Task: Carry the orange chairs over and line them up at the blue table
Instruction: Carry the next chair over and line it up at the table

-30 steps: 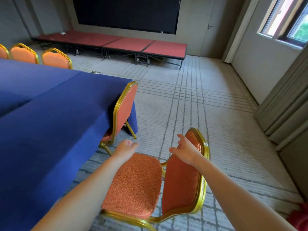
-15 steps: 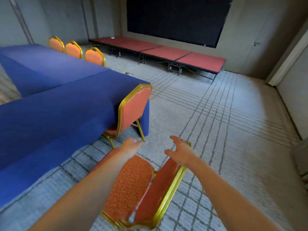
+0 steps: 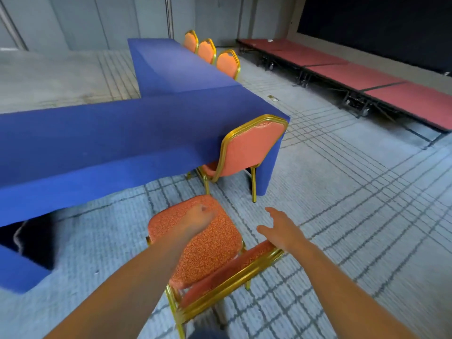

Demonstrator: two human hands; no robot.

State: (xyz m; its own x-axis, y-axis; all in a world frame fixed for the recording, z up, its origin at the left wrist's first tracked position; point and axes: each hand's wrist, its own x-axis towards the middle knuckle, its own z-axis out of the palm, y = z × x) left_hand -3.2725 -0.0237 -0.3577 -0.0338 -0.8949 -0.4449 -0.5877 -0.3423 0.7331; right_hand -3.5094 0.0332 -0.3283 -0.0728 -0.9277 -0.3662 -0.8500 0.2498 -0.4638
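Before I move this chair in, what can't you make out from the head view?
Head view:
Left hand: motion-blurred, fingers hidden under it; grip on near chair unclear.
Three far chairs: seats hidden behind blue table.
Dark shape under the table: shadowed, unidentifiable.

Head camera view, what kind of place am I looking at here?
Probably a hotel function or conference room: long blue-draped tables, gold-framed orange banquet chairs, and low red stage platforms under a big dark screen.
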